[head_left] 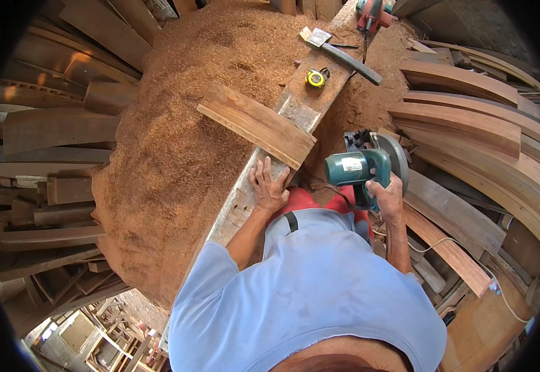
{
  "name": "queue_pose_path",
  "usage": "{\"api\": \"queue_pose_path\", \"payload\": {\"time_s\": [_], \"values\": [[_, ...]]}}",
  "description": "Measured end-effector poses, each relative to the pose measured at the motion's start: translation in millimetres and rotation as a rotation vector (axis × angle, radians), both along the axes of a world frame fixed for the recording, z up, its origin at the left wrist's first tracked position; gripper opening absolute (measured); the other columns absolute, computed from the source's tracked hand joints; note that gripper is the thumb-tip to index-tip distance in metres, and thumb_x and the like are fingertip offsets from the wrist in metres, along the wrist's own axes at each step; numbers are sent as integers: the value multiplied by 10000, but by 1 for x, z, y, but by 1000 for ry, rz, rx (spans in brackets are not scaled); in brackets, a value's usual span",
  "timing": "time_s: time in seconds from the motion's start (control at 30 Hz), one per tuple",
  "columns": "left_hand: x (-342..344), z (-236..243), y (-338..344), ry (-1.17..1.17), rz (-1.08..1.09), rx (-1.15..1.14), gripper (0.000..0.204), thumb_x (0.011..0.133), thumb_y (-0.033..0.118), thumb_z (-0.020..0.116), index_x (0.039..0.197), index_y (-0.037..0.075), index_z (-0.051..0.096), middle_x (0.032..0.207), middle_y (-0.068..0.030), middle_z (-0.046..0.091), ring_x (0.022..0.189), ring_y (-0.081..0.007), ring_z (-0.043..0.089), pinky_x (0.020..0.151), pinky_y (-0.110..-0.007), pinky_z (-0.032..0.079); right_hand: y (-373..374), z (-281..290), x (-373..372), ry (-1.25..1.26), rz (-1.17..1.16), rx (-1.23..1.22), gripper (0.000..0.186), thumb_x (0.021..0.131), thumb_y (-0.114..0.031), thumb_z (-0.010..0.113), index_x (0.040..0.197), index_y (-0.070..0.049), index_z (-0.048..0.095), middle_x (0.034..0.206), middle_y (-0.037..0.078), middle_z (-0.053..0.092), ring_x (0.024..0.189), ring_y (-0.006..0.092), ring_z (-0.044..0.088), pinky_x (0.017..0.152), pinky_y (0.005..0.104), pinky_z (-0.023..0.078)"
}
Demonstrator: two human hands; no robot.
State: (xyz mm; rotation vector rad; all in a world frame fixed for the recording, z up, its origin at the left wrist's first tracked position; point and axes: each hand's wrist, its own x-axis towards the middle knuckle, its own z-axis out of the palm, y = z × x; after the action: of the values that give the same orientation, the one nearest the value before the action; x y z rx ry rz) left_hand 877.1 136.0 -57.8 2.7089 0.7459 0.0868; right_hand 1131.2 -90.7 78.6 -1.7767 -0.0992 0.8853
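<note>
Right hand (386, 197) closed around the handle of a teal circular saw (364, 166), held just off the right side of a long timber beam (282, 130). Left hand (269, 186) spread flat on the beam, fingertips touching the near end of a wooden plank (256, 124) laid across it. Beyond the plank on the beam: yellow tape measure (316, 77), then hammer (343, 54).

Position: on the person's head, above shirt (307, 297) and forearms
Direction: straight down, tilted slightly forward along the beam (264, 173)
Nearness: close to the left hand (269, 189) and right hand (386, 197); saw (363, 166) and plank (256, 124) sit mid-frame
Reach: wide fisheye, taking in the sawdust (189, 118) and stacked boards (474, 124) on both sides
Distortion: edges bend toward a dark round rim
Shared view: single view only
</note>
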Motion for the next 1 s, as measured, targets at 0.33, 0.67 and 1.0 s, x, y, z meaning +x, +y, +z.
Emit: {"api": "queue_pose_path", "payload": {"time_s": [0.33, 0.67, 1.0], "values": [[4, -3, -1, 18, 61, -11, 808, 533, 227, 818, 1316, 335, 645, 1592, -211, 319, 1464, -443, 271, 1199, -621, 177, 43, 23, 36, -53, 394, 65, 367, 758, -77, 736, 1110, 12, 678, 822, 16, 609, 770, 123, 572, 738, 298, 493], [0, -17, -3, 42, 100, -26, 865, 533, 190, 844, 1357, 327, 617, 1636, -205, 263, 1504, -465, 203, 1228, -631, 138, 22, 37, 78, -19, 518, 112, 281, 797, -70, 712, 1061, 17, 672, 816, 11, 605, 768, 120, 565, 737, 297, 492], [1, -13, -7, 33, 109, -104, 809, 548, 164, 833, 1318, 313, 635, 1627, -197, 256, 1503, -471, 194, 1231, -637, 128, 22, 30, 70, -85, 534, 111, 264, 791, -86, 727, 1031, -5, 654, 795, -9, 598, 727, 99, 562, 685, 282, 488]]}}
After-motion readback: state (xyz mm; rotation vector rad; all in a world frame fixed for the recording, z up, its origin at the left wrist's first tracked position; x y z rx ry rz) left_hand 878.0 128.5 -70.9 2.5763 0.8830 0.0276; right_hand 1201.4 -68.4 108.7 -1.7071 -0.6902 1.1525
